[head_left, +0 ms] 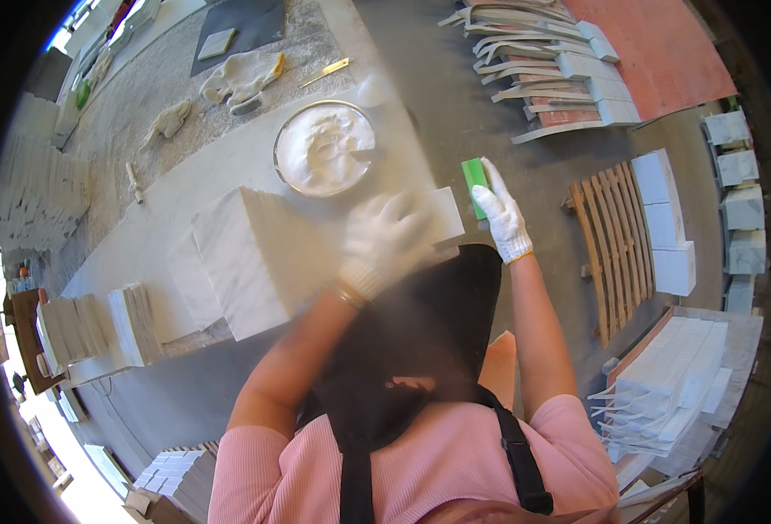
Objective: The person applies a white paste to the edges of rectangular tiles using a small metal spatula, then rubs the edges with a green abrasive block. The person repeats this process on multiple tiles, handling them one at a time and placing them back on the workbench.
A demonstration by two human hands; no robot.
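My left hand, in a white knit glove, is slightly blurred by motion. It rests at the table's edge, gripping the near part of a white tile that juts past the edge. My right hand, also gloved, is out beyond the table, to the right of the tile and apart from it. Its fingers and thumb are closed round a green rectangular block. A clear round bowl of white powder or paste stands just beyond my left hand. A row of white tiles stands on edge to its left.
The pale table also bears a pair of gloves, a yellow cutter knife and more tile stacks. On the right are a wooden pallet, packed white tiles and foam strips beside a red board.
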